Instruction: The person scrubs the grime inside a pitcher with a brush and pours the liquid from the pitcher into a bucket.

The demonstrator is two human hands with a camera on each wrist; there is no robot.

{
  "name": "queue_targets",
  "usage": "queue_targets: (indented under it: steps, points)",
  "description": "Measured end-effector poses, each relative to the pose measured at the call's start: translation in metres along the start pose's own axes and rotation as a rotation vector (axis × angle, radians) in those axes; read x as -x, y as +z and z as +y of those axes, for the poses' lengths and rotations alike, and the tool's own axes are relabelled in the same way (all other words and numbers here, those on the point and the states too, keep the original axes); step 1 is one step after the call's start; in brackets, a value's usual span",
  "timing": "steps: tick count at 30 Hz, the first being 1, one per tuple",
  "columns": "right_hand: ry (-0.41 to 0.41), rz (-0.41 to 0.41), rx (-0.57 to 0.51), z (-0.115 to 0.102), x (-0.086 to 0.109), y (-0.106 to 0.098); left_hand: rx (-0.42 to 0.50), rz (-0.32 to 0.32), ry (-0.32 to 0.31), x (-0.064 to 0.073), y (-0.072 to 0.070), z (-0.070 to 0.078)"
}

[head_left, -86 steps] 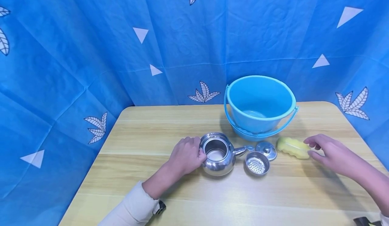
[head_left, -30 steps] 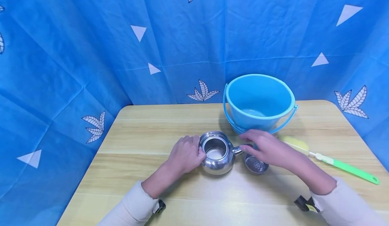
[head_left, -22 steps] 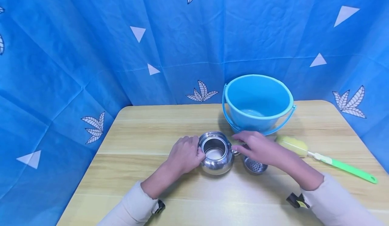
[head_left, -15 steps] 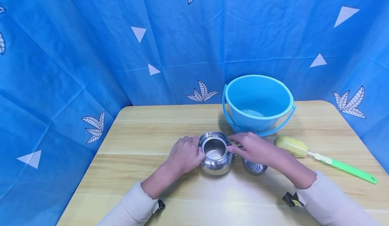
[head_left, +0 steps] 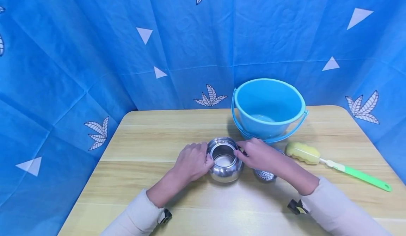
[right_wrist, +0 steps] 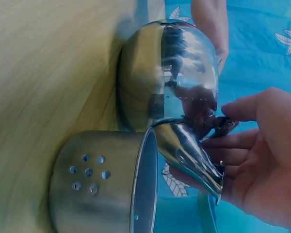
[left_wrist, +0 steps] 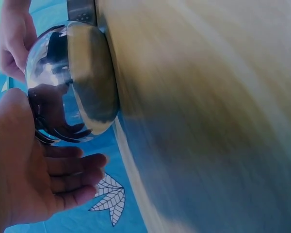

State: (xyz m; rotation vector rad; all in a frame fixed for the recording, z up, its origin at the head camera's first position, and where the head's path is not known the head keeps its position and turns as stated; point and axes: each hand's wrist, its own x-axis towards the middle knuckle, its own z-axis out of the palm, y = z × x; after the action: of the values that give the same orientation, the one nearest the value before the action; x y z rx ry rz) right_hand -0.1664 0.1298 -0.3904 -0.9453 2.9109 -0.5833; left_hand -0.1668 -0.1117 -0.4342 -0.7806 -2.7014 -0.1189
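Note:
A shiny steel teapot [head_left: 226, 175] stands lidless on the table, its inside visible from above. My left hand [head_left: 191, 162] grips its left rim, thumb at the top edge and fingers along the side in the left wrist view. On the opposite side, my right hand [head_left: 258, 154] pinches the small handle bracket [right_wrist: 224, 126] just above the spout [right_wrist: 188, 154], between thumb and fingers. A perforated steel strainer [head_left: 265, 176] sits right of the pot, partly under my right hand in the head view. The lid is mostly hidden behind that hand.
Behind the teapot stands a light blue bucket [head_left: 269, 118] with its handle hanging down in front. To the right lies a sponge brush [head_left: 304, 153] with a green handle. Blue patterned cloth [head_left: 177, 45] hangs around the wooden table [head_left: 127, 179].
My right hand has left the sponge brush and moved left, past the lid and strainer, to the teapot above its spout. My left hand keeps its hold on the rim.

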Motion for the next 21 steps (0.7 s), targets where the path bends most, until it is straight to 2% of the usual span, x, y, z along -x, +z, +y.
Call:
queue_targets:
  steps: [3, 5, 8, 11, 16, 21]
  points:
    - [-0.019, 0.021, 0.027, -0.001, -0.002, 0.001, 0.031, -0.024, -0.002, 0.000, -0.001, 0.001]
    - [-0.029, 0.025, 0.047, -0.002, -0.004, 0.002, 0.059, -0.065, -0.024, 0.000, -0.002, 0.002]
    - [-0.029, 0.003, 0.067, -0.003, -0.005, 0.001, 0.111, -0.154, -0.078, 0.000, -0.006, 0.004]
    - [-0.011, -0.055, 0.073, -0.003, -0.007, -0.001, 0.212, -0.257, -0.142, 0.000, -0.010, 0.006]
    - [0.031, -0.164, 0.064, -0.002, -0.012, -0.004, 0.447, -0.412, -0.282, -0.003, -0.016, 0.007]
    - [0.066, -0.245, 0.044, -0.001, -0.016, -0.004, 0.776, -0.526, -0.427, -0.009, -0.022, 0.004]
